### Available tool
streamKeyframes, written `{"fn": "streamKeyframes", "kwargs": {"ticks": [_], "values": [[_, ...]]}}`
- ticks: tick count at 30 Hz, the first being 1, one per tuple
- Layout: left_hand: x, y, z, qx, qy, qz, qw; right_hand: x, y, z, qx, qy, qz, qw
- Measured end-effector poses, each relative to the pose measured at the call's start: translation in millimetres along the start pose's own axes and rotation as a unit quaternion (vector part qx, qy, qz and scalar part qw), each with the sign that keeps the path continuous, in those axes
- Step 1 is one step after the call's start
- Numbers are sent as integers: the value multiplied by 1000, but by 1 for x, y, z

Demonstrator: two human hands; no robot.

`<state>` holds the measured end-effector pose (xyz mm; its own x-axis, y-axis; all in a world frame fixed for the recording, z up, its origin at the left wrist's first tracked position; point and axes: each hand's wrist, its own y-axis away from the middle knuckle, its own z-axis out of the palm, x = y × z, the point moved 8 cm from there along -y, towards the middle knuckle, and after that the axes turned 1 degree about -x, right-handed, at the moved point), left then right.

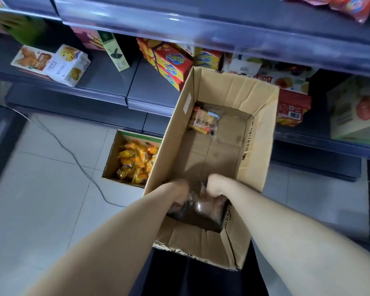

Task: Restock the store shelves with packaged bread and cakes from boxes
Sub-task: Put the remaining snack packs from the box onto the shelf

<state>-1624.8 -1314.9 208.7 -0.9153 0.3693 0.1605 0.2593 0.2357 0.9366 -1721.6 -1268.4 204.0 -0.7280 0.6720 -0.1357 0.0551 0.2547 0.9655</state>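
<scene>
A tall open cardboard box (263, 133) stands in front of me, leaning against the lower shelf. Both my hands reach into its near end. My left hand (179, 192) and my right hand (217, 185) grip a dark brown packaged loaf (203, 212) between them, fingers curled round its clear wrapper. One clear-wrapped pack of yellow layered bread (203, 122) lies at the far end of the box floor.
A smaller open box (124, 135) of orange-wrapped cakes sits on the tiled floor to the left. The grey shelf (107, 80) behind holds red cracker boxes (171, 65), white biscuit boxes (71, 65) and other cartons. A thin cable (73, 154) crosses the floor.
</scene>
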Motion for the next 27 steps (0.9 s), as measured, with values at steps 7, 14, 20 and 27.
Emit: {"fn": "streamKeyframes", "kwargs": {"ticks": [7, 14, 20, 27], "values": [[13, 17, -5, -9, -80, -38, 996, -9, 31, -73, 153, -77, -64, 983], [28, 61, -53, 103, 185, -17, 977, -10, 94, -132, 194, -188, -166, 948], [45, 104, -87, 101, 190, 59, 975, 4, 174, -171, 248, -311, -225, 889], [71, 194, -168, 256, 69, 128, 956, 9, 273, -214, 404, -279, -296, 819]]}}
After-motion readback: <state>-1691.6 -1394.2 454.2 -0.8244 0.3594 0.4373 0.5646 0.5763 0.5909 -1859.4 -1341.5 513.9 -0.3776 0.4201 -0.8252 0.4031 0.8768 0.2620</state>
